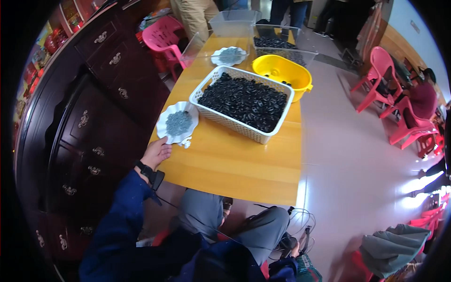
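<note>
A white scallop-edged plastic dish [165,126] heaped with small grey metal pieces [178,123] sits at the near left corner of the yellow wooden table [235,162]. The left hand [156,152] rests just below it at the table's edge, fingers loosely curled, gripping nothing; the right hand is out of view. Just beyond stands a white plastic lattice basket [221,118] full of black rubber rings [244,101].

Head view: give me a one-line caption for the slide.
Left hand rests on the yellow table beside a white dish of small grey parts, near a white basket of black rings.
</note>
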### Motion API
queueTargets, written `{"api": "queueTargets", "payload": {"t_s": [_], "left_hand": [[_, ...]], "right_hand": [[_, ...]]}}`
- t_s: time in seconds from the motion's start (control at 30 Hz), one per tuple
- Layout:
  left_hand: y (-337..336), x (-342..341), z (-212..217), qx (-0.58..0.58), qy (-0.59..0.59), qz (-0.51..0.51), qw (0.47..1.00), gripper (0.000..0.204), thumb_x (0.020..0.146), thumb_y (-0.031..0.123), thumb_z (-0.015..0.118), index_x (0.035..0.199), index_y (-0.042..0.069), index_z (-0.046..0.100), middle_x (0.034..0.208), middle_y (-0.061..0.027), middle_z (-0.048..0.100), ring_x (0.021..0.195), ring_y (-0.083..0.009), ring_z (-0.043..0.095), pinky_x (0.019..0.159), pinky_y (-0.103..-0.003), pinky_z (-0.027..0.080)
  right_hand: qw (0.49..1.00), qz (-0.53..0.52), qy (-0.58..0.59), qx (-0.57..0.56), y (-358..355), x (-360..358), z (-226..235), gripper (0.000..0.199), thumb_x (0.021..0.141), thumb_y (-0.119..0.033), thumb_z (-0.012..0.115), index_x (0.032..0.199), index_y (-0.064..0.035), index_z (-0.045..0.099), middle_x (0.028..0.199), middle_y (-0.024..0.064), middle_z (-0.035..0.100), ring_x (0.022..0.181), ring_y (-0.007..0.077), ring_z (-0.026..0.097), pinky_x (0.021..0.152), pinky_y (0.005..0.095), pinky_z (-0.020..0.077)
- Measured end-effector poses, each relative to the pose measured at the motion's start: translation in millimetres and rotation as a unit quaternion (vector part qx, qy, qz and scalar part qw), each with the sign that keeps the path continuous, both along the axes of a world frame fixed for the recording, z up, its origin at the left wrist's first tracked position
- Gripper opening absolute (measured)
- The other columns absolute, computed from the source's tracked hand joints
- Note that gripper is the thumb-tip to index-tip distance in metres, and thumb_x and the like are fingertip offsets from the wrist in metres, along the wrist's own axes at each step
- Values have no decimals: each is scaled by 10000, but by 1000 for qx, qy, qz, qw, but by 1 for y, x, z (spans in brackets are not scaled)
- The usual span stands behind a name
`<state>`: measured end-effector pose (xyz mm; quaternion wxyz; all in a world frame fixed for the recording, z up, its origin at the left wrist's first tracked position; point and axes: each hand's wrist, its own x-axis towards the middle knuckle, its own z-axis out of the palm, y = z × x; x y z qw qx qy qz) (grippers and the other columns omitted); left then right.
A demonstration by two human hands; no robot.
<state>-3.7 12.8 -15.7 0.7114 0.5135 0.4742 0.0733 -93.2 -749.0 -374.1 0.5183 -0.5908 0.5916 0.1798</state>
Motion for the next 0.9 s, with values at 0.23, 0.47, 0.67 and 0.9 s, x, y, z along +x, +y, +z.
{"api": "queueTargets", "payload": {"t_s": [0.23,0.47,0.67,0.9], "left_hand": [[17,-13,-4,62,-31,-8,998,235,954,330,644,950,96,618,698,-14,626,537,-129,581,483,-264,481],[17,-10,-17,95,-61,-29,993,235,993,328,598,965,96,618,698,-16,636,522,-108,585,464,-257,476],[14,-12,-4,97,-92,-58,989,284,992,334,572,940,59,621,665,-36,619,480,-118,565,412,-255,450],[-25,-24,30,278,-13,-212,937,365,929,346,628,767,19,626,599,-58,619,458,-162,596,450,-303,475]], "right_hand": [[851,130,-405,-309,6,120,164,555,927,-246,679,1366,44,501,1287,200,601,1191,325,573,1033,407,457],[715,299,-621,-115,169,210,417,230,992,-148,619,1191,-35,643,1072,47,664,984,126,616,812,260,490],[730,406,-549,6,310,263,459,522,991,-346,633,1402,-54,499,1240,50,613,1100,154,595,867,328,478],[775,407,-484,-20,374,303,439,566,913,-421,694,1314,-69,505,1142,64,606,1038,195,590,802,380,513]]}}
